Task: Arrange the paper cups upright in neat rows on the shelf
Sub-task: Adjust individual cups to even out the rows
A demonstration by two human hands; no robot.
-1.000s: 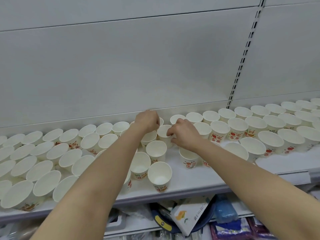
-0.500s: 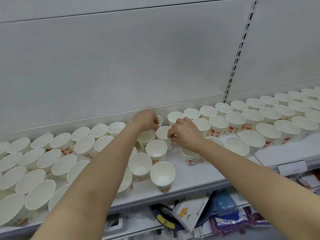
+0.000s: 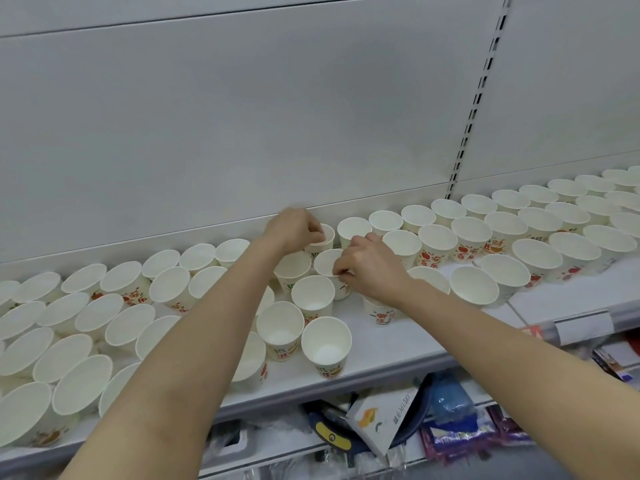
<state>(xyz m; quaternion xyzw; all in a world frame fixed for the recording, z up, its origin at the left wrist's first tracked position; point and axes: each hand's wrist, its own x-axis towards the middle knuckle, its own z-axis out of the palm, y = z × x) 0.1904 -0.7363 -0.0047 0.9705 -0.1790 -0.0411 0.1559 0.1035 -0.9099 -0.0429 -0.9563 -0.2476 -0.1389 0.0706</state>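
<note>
Both bare arms reached over the front of the white shelf (image 3: 381,355) toward its back row. The left hand (image 3: 292,230) had its fingers curled over the rim of a back-row cup (image 3: 323,237), pinching it at the near edge; that cup stood upright just beside the back panel (image 3: 242,116). The right hand (image 3: 369,268) pinched the rim of a second-row cup (image 3: 327,263) between thumb and fingertips, so each hand's grip was closed on a cup. These two cups stood next to each other, near the middle of the shelf.

Paper cups covered the shelf to both sides, all mouth-up, white with red and orange print. Those on the right (image 3: 471,233) stood in fairly even rows running back toward the panel. Those on the left (image 3: 69,355) were packed close, rims touching. Three more cups stood between the forearms, the nearest one (image 3: 326,344) close to the shelf's front edge.

Below the shelf lay a small white carton (image 3: 384,420) and some blue packets (image 3: 450,403).
</note>
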